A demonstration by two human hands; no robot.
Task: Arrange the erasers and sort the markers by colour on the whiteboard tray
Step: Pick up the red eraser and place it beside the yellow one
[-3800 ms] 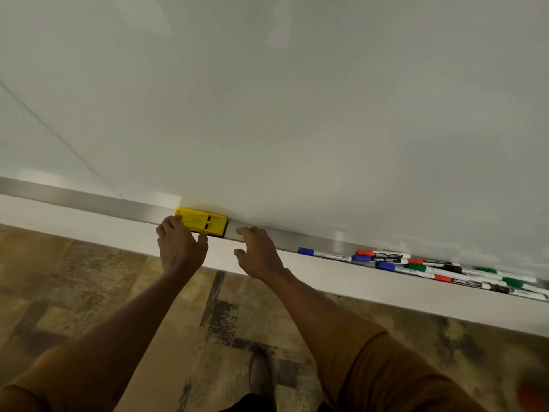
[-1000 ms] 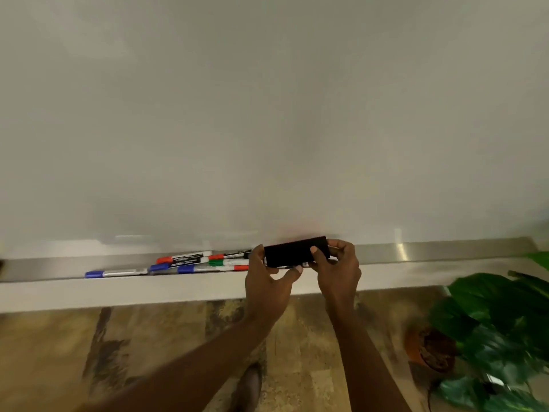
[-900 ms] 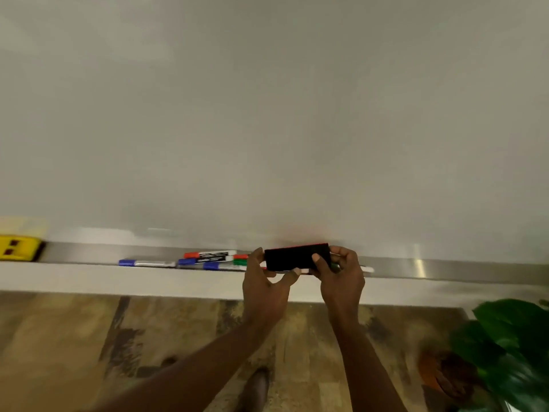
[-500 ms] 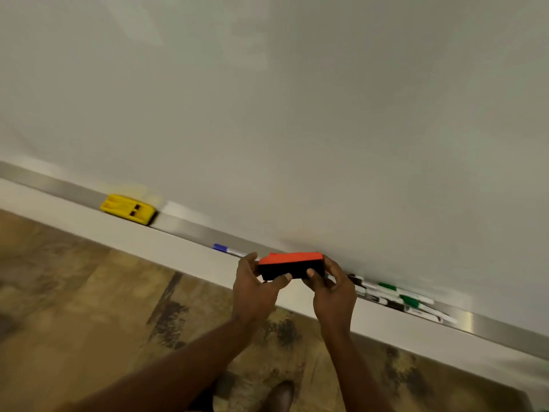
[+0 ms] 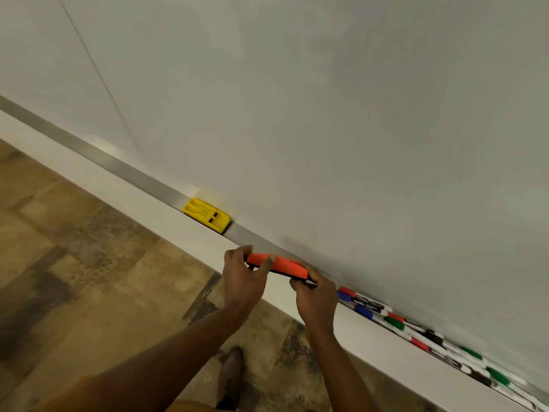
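An orange-topped eraser with a black underside is held level just over the metal whiteboard tray. My left hand pinches its left end and my right hand grips its right end. A yellow eraser lies flat in the tray a short way to the left of them. To the right of my right hand, a mixed row of markers with red, blue, green and black caps lies along the tray toward the lower right corner.
The whiteboard fills the upper part of the view. A white ledge runs along below the tray. Under it is patterned brown flooring, with my shoe near the bottom.
Both hands carried the orange eraser leftward along the tray, past the markers, to a spot near the yellow eraser. Its orange top now faces up. The view has swung left.
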